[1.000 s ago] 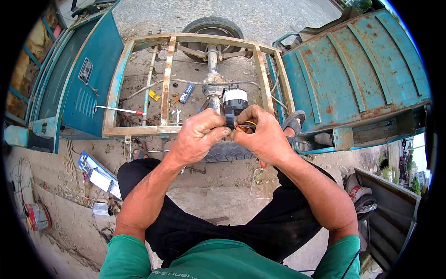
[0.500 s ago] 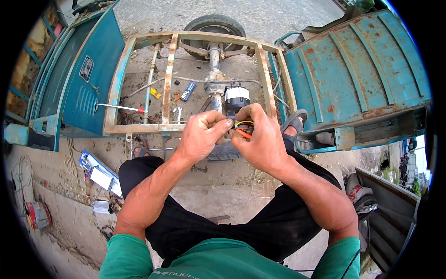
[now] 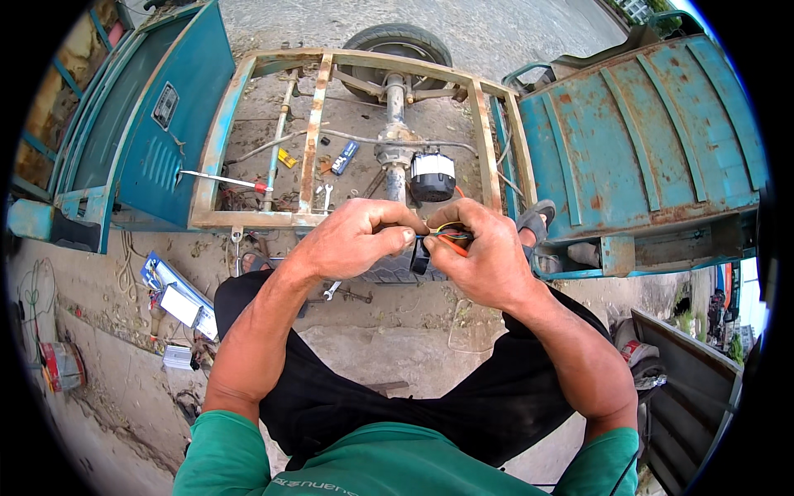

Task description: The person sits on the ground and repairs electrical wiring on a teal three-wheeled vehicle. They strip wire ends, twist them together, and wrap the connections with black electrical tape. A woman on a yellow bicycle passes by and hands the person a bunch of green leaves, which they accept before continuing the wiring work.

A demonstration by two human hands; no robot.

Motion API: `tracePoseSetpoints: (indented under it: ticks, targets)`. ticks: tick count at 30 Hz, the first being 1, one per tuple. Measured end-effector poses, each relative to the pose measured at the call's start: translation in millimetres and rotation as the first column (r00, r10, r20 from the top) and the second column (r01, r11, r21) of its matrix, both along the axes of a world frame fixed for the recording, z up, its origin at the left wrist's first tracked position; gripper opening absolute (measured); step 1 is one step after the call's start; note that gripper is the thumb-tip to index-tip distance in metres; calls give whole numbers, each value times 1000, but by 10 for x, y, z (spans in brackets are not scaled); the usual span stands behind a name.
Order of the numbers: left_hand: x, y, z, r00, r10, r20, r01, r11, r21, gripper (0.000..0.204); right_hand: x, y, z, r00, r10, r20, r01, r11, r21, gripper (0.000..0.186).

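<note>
My right hand (image 3: 484, 256) is closed round a bundle of thin coloured wires (image 3: 453, 235), with yellow, dark and orange strands showing. To its left, my left hand (image 3: 360, 240) is pinched, thumb and forefinger meeting the wire ends. A small black roll that looks like electrical tape (image 3: 420, 258) hangs just below, between both hands; which fingers bear it is hidden. Beyond the hands sits a black and silver electric motor (image 3: 432, 175), joined to the rear axle (image 3: 396, 142). An orange cable runs from near the motor towards my right hand.
A rusty rectangular frame (image 3: 318, 136) surrounds the axle, with a wheel (image 3: 397, 54) at its far end. Teal metal bodies (image 3: 645, 136) stand on both sides. On the ground lie a blue box (image 3: 345, 157), spanners (image 3: 328, 196) and a white-and-blue sheet (image 3: 179, 304).
My left hand's fingers have stretched further over the wires, and the black roll now shows below them. My right hand has shifted slightly right; the whole view has moved a little.
</note>
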State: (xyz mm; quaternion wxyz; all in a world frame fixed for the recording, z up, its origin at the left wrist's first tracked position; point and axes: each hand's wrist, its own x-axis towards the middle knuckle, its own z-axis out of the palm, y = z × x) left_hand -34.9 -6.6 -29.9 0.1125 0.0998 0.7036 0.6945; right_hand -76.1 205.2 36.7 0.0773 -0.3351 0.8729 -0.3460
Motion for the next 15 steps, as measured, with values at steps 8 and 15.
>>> tracePoseSetpoints:
  ticks: [8,15]
  targets:
    - [44,146,-150,886,106,-451,-172,979,-108,26,-65,11,61,955,-83,285,67,996,66,20]
    - [125,291,-186,863,247,-441,-277,961,-4,30,-143,46,87,851,-80,519,77,997,26,21]
